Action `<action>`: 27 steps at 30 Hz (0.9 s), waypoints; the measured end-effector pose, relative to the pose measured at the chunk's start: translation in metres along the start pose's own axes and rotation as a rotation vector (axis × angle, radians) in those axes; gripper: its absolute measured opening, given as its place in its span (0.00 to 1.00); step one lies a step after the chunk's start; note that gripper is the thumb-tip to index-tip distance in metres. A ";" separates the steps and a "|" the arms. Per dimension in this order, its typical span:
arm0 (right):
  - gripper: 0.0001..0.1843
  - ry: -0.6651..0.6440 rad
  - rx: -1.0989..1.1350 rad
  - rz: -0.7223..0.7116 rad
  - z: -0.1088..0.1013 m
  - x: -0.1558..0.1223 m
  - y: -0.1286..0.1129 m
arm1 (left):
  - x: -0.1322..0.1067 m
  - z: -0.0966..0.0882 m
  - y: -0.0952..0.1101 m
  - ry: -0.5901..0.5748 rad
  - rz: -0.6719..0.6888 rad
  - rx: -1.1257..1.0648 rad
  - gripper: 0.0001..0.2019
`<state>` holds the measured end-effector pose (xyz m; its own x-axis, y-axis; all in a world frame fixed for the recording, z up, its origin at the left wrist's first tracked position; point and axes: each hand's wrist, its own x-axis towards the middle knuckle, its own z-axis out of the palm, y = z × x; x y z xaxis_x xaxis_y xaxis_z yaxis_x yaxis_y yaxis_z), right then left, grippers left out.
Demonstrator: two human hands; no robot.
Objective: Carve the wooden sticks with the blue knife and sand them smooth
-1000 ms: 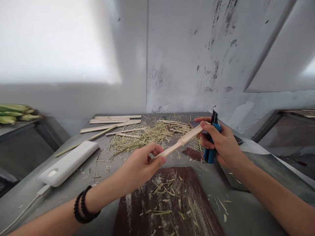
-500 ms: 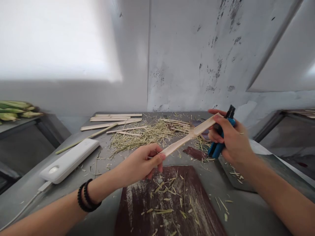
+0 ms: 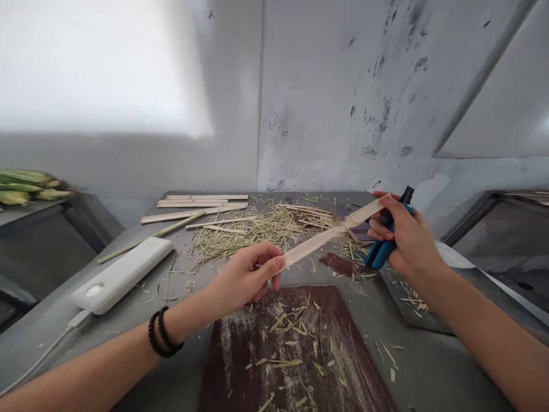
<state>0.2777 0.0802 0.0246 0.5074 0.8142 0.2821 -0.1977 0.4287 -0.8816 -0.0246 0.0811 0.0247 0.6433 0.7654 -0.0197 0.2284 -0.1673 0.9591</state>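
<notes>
My left hand [image 3: 246, 277] pinches the near end of a pale bamboo strip [image 3: 319, 240] that slants up to the right above the table. My right hand [image 3: 401, 234] is closed round a blue-handled utility knife [image 3: 386, 243], with its thumb pressed on the strip's far end. The knife's black tip points up past my fingers. Both hands hover over a dark brown board [image 3: 291, 355] scattered with bamboo shavings.
A heap of bamboo shavings [image 3: 253, 232] and several flat strips [image 3: 197, 209] lie at the back of the grey table [image 3: 137, 303]. A white power bank [image 3: 122, 274] with a cable sits at left. Corn cobs [image 3: 26, 189] rest on a side counter. A dark scrap [image 3: 341, 264] lies by the knife.
My right hand has slid outward along the strip to its far end and tilted the knife. The left hand stays on the near end.
</notes>
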 end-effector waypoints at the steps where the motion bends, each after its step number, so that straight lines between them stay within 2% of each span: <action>1: 0.16 0.000 0.005 -0.004 0.000 0.000 -0.001 | 0.001 0.000 -0.002 0.012 -0.002 -0.013 0.16; 5: 0.15 -0.004 0.027 -0.002 -0.003 0.002 -0.005 | 0.003 -0.002 -0.008 0.080 -0.004 -0.079 0.19; 11: 0.16 -0.036 0.023 0.061 -0.001 0.000 -0.003 | 0.007 -0.002 -0.015 0.170 -0.002 -0.130 0.14; 17: 0.20 -0.032 0.006 0.103 0.003 -0.003 -0.002 | 0.009 0.000 -0.021 0.162 -0.022 -0.184 0.15; 22: 0.15 -0.024 -0.006 0.110 0.003 -0.003 -0.003 | 0.007 -0.001 -0.016 0.171 -0.037 -0.227 0.20; 27: 0.17 -0.057 -0.019 0.112 0.004 -0.005 -0.002 | 0.009 -0.004 -0.022 0.200 -0.039 -0.148 0.13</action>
<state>0.2718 0.0767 0.0265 0.4344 0.8777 0.2024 -0.2338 0.3269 -0.9157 -0.0267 0.0938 0.0040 0.4754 0.8796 -0.0151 0.1313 -0.0540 0.9899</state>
